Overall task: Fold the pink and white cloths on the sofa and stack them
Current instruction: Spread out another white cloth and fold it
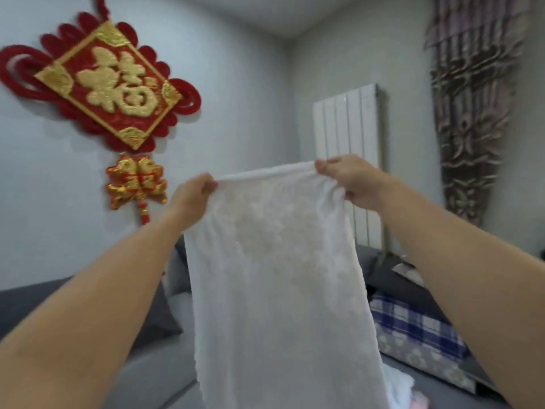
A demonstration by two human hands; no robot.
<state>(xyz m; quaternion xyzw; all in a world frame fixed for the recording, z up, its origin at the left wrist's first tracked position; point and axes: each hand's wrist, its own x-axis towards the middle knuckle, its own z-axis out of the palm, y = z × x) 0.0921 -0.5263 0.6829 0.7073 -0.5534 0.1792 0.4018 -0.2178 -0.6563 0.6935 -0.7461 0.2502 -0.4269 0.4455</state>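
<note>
White cloth (274,276) is hanging in the air above the grey sofa (153,370), held up by its top edge and falling straight down past the lower border of the view. The person's left hand (196,191) is pinching the upper left corner of the fabric, thumb and curled fingers closed tight on the hem. The right hand (349,180) is gripping the upper right corner in the same manner, fingers bunched round a gathered fold. Each grip is fully closed on the cloth, and the top edge is stretching nearly taut between them, with the right corner sitting a little higher than the left. Both bare forearms are reaching forward and upward from the lower corners of the view.

Near the sofa's front edge, just right of the hanging fabric's lower part, a small heap of white and pink cloth (408,391) is lying on the seat, mostly hidden and blurred. A blue checked cushion (413,323) is resting toward the sofa's right end. A red and gold knot ornament (109,84) is hanging on the wall at the left, a white radiator (348,143) is standing behind the hands, and a patterned curtain (472,113) is hanging at the right.
</note>
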